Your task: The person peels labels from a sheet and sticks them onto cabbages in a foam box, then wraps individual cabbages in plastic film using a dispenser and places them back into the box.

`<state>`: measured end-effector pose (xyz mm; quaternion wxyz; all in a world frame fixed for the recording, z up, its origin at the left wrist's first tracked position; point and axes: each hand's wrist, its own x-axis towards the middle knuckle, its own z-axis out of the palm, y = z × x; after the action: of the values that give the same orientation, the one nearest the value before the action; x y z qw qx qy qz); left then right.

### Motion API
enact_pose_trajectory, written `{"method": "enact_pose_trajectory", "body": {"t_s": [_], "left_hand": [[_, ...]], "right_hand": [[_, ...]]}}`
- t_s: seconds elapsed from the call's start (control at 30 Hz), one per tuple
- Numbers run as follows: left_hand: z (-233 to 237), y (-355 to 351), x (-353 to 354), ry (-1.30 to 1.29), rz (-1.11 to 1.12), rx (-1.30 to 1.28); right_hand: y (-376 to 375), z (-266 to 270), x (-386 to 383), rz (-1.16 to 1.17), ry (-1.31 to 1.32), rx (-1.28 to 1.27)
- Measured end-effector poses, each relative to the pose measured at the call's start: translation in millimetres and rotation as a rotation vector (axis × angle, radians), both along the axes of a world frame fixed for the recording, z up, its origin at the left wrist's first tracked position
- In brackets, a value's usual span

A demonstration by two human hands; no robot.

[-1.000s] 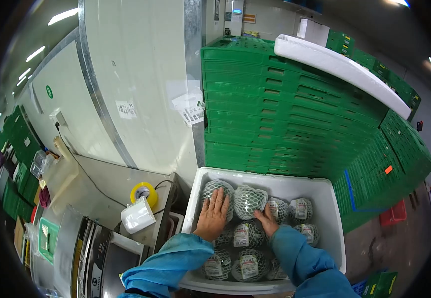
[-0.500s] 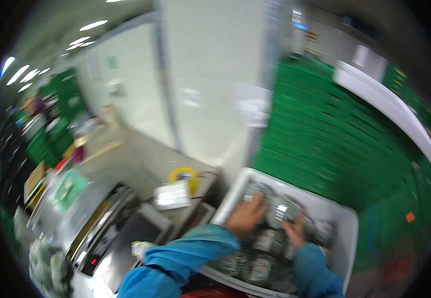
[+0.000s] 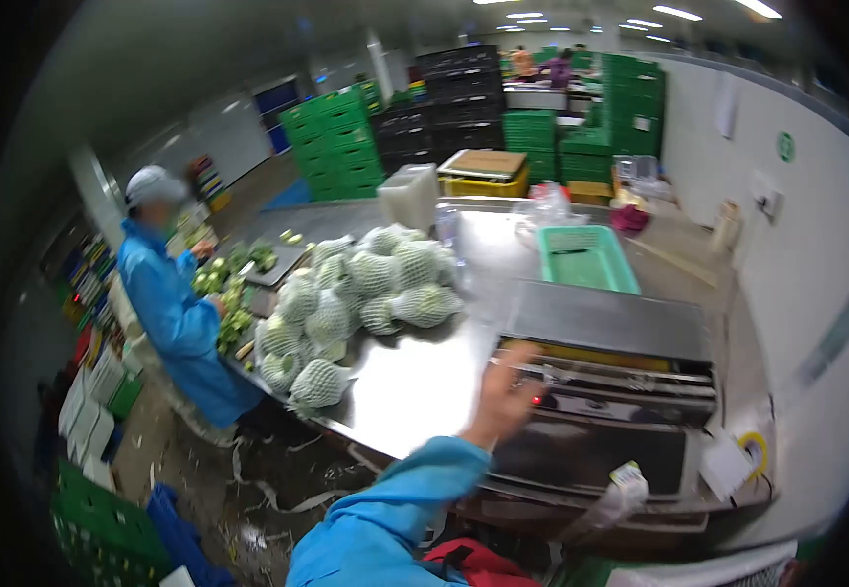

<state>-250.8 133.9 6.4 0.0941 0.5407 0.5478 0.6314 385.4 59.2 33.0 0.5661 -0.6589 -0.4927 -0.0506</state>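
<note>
My left hand (image 3: 503,396) reaches over the left end of a tabletop film-wrapping machine (image 3: 620,406), its fingers apart close to the machine's bar and a small lit red light. Nothing shows in that hand. My right hand is out of view. To the left, a heap of produce in white foam nets (image 3: 346,289) lies on the shiny metal table (image 3: 395,391). A small bag-like clear plastic piece with a green label (image 3: 625,479) lies at the machine's front edge.
A turquoise basket (image 3: 586,256) stands behind the machine. A yellow tape roll (image 3: 755,455) and a white block (image 3: 723,465) sit at its right. A co-worker in blue (image 3: 165,293) stands at the table's left, by cut greens. Stacked green crates (image 3: 336,142) stand behind.
The view has swung left from the white tub of net-wrapped packs to the table. My left hand has left the tub for the machine; my right hand has gone out of view.
</note>
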Motion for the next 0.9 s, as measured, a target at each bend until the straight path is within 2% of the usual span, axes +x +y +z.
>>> {"method": "enact_pose_trajectory", "body": {"t_s": [0.03,0.07,0.1,0.13,0.2,0.23,0.3,0.33,0.4,0.47,0.53,0.6,0.63,0.7,0.73,0.77,0.8,0.83,0.9], "left_hand": [[-24,-29,-76,-0.121,0.267,-0.029],[-76,-62,-172,-0.199,0.479,-0.035],[-56,-105,-212,0.197,0.891,-0.043],[-81,-147,-264,0.331,1.236,-0.254],[-97,-207,-313,0.335,1.490,-0.650],[-105,-226,-330,0.319,1.498,-0.665],[-104,-248,-346,-0.110,0.884,-0.827],[-99,-248,-350,-0.122,0.873,-0.839],[-73,-243,-349,-0.078,0.820,-0.975],[-83,-244,-337,0.160,0.784,-0.804],[-89,-234,-315,0.407,0.653,-0.706],[-78,-222,-295,0.365,0.447,-0.657],[-74,-214,-291,0.364,0.440,-0.657],[-65,-206,-289,0.419,0.741,-0.342],[-87,-210,-296,0.418,0.749,-0.349],[-128,-213,-312,0.151,0.711,-0.432],[-149,-215,-323,-0.114,0.662,-0.505],[-134,-209,-314,-0.843,0.378,-0.494],[-128,-204,-305,-0.936,0.448,-0.416]], "right_hand": [[20,20,-55,0.258,0.153,-0.176],[36,35,-110,0.509,0.299,-0.362],[52,37,-162,0.639,0.259,-0.398],[66,35,-216,0.760,0.217,-0.432],[89,40,-307,0.951,0.052,-0.607],[109,26,-339,1.071,0.047,-0.677],[129,15,-414,1.233,0.018,-0.723],[125,27,-464,1.276,-0.006,-0.702],[128,32,-529,1.435,-0.066,-0.794],[124,27,-580,1.562,-0.025,-0.958],[112,3,-628,1.584,0.273,-1.165],[97,-31,-676,1.600,0.531,-1.375],[91,-44,-697,1.586,0.500,-1.472],[82,-76,-742,1.566,0.410,-1.606],[78,-94,-760,1.549,0.359,-1.639],[71,-108,-777,1.556,0.357,-1.644],[64,-120,-794,1.515,0.394,-1.736],[56,-120,-809,1.471,0.435,-1.822],[40,-118,-822,1.636,0.559,-1.927]]}}
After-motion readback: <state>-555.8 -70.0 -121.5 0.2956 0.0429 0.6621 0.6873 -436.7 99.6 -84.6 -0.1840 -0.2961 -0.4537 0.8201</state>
